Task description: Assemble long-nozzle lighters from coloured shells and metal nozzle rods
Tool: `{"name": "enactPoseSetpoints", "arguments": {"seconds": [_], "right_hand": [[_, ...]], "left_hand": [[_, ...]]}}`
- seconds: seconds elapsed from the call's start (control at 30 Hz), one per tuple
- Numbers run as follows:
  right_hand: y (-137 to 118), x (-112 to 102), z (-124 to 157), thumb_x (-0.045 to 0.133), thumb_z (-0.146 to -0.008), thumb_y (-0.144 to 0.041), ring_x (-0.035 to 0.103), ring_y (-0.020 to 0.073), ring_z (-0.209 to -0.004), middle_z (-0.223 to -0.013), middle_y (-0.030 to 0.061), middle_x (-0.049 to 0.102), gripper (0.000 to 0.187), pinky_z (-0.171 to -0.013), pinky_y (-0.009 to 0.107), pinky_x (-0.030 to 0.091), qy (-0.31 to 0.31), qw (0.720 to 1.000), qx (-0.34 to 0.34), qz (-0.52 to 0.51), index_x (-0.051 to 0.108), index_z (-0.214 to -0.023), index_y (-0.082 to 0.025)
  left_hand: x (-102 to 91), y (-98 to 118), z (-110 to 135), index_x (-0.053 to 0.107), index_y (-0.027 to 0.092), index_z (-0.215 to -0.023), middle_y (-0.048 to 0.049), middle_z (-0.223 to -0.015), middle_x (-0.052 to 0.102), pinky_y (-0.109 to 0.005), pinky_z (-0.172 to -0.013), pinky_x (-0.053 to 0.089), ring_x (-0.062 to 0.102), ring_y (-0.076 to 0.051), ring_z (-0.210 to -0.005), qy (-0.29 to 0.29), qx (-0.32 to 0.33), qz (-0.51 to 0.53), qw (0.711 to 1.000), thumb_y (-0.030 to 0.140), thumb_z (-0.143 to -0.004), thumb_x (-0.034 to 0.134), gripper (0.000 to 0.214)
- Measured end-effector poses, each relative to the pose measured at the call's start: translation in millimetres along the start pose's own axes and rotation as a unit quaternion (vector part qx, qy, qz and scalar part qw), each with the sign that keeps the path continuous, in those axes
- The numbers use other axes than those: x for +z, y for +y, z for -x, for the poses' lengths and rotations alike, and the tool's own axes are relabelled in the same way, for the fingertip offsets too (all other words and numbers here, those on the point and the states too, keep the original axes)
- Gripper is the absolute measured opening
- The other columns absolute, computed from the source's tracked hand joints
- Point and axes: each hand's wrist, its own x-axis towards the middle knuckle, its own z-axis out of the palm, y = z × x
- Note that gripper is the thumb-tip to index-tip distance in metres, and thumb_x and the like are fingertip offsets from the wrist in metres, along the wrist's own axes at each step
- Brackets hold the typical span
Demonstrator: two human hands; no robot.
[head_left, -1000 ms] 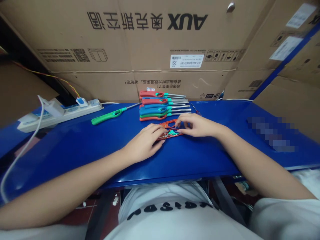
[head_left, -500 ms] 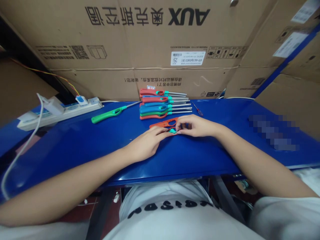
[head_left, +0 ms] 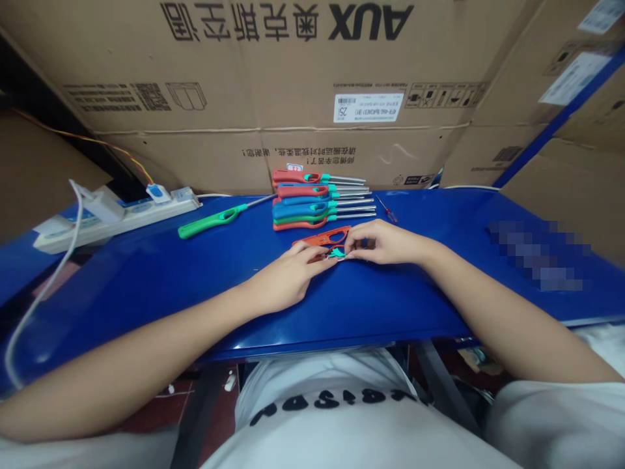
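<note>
My left hand (head_left: 287,279) rests low over the blue table, fingers closed on a lighter handle half whose reddish edge shows beneath them. A small green trigger piece (head_left: 336,253) sits at its right end, between my two hands. My right hand (head_left: 374,242) pinches at that end with thumb and forefinger; the small part there is mostly hidden. Just behind the fingers lies another orange lighter handle half (head_left: 322,238), its inside facing up. Farther back, several stick lighters (head_left: 303,210) with red, blue and green handles are stacked, metal tubes pointing right.
A green stick lighter (head_left: 209,223) lies left of the stack. At the far left stands a white power strip (head_left: 124,218) with plugs and cables. A small screwdriver (head_left: 388,212) lies right of the stack. Cardboard (head_left: 195,146) walls the back of the blue table (head_left: 390,306).
The camera view has shifted slightly. Both hands stay at the same spot, with the left fingers a little farther over the handle half and the green piece.
</note>
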Motion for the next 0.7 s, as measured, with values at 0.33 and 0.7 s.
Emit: {"name": "enactPoseSetpoints", "arguments": {"seconds": [0.33,0.7], "right_hand": [[0.1,3.3,-2.2,0.064,-0.09,-0.029,0.062,0.0142,-0.069,-0.081,0.0032,0.072,0.013,-0.065,0.026,0.047,0.02,0.999,0.021,0.026,0.069,-0.085,-0.018],[-6.2,-2.6,1.1,0.063,-0.09,-0.026,0.066,0.017,-0.073,-0.085,0.0051,0.074,0.012,-0.068,0.028,0.049,-0.005,0.997,0.009,0.078,0.071,-0.089,-0.018]], "left_hand": [[-2.0,1.9,0.4,0.049,0.025,-0.147,-0.0117,-0.143,0.055,-0.048,-0.107,0.046,0.048,-0.028,-0.124,0.0,0.001,0.003,1.0,-0.001,-0.089,0.045,0.063],[-1.1,1.1,-0.3,0.047,0.024,-0.15,-0.0118,-0.142,0.054,-0.046,-0.108,0.044,0.047,-0.028,-0.126,0.004,0.008,-0.004,1.0,0.0,-0.089,0.043,0.065]]}}
